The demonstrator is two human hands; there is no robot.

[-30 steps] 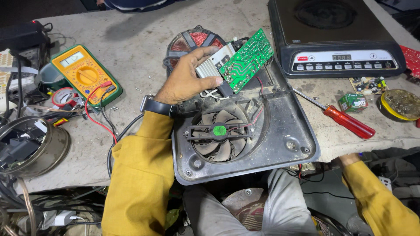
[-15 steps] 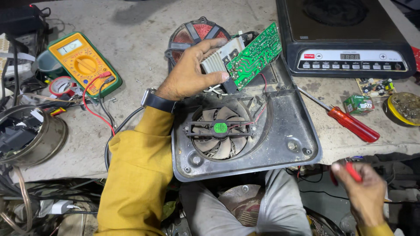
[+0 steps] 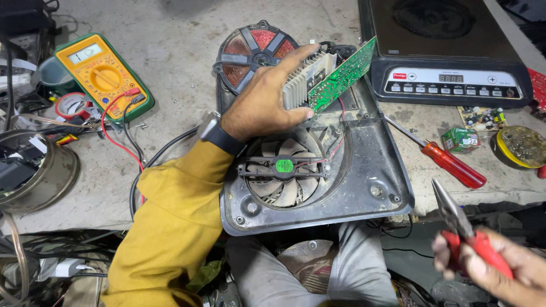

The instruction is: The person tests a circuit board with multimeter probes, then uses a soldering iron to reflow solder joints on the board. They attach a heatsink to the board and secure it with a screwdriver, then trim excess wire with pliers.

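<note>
A repair workshop: multimeter [image 3: 102, 77], screwdriver [image 3: 446, 161], loose circuit boards and an opened cooktop base [image 3: 369, 182] crowd the bench.

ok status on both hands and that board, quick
Left hand grips green circuit board by its heatsink, tilted above the open cooker base. Right hand holds red-handled pliers, off the bench edge. Board wires run to base.

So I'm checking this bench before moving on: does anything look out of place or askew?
Yes. The green circuit board is lifted out of the grey housing and held tilted by the left hand. The copper coil lies outside on the bench.
</note>
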